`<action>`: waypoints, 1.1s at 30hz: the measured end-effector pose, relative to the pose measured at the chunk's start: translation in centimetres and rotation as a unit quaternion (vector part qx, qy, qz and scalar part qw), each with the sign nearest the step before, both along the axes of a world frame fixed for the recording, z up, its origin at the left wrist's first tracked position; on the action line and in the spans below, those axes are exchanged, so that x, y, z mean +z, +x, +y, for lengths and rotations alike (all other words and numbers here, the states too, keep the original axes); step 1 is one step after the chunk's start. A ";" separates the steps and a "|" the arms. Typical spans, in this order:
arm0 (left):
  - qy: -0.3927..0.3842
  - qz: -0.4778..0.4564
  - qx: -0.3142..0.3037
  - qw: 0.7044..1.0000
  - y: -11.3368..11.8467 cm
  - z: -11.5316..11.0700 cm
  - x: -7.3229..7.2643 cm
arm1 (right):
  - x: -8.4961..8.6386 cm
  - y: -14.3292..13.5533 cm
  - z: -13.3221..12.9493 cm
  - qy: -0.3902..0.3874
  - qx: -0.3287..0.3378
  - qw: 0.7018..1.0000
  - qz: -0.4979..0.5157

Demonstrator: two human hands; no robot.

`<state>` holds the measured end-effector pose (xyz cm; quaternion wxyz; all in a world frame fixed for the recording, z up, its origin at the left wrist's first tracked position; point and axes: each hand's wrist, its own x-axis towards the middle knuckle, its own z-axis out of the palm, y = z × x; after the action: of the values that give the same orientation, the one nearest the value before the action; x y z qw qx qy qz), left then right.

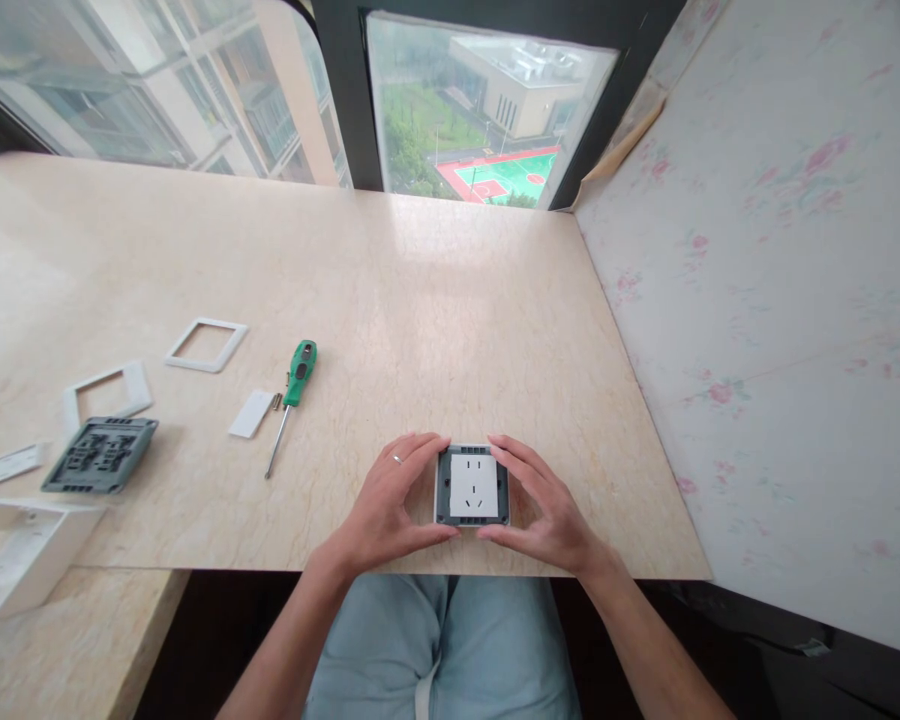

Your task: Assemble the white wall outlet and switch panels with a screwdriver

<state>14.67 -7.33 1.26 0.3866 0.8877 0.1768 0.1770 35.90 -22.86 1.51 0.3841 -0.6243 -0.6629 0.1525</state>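
Observation:
A wall socket [473,486] with a white five-hole face and a dark grey frame lies face up near the counter's front edge. My left hand [397,500] grips its left side, thumb at the near corner and fingers at the far one; a ring shows on one finger. From the right, my right hand [544,505] holds the opposite side in the same way. What lies under the socket is mostly hidden, though a thin white rim shows around it.
Left of my hands lie a green-handled screwdriver [292,400], small screws [277,401], a white cover piece [251,414], two white frames [206,345], a grey socket part [101,455] and a white mounting box [26,555]. A papered wall [780,350] bounds the right; windows [487,110] stand behind.

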 end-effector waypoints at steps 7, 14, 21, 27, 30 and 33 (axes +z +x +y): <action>0.020 0.001 0.004 1.000 0.1 0.0 -0.1 | -0.3 0.1 0.0 -0.013 0.006 1.000 0.002; -0.007 0.033 0.014 0.999 0.6 0.2 0.4 | -0.5 0.2 0.2 -0.038 -0.006 0.999 0.024; -0.020 0.032 0.028 0.999 0.8 0.1 0.5 | -0.4 0.1 0.4 -0.022 -0.019 0.998 0.051; 0.001 0.026 0.041 0.999 0.6 -0.1 0.0 | -0.6 0.2 0.4 -0.009 -0.015 0.999 0.051; 0.001 0.021 0.036 0.999 0.5 -0.1 0.0 | -0.7 0.3 0.4 -0.015 -0.018 0.998 0.051; -0.009 0.023 0.032 0.999 0.6 0.0 0.2 | -0.9 0.3 0.4 -0.012 -0.017 0.998 0.052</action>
<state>15.24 -7.33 1.42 0.3841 0.8823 0.2152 0.1667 36.23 -22.49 0.64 0.4134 -0.6312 -0.6293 0.1864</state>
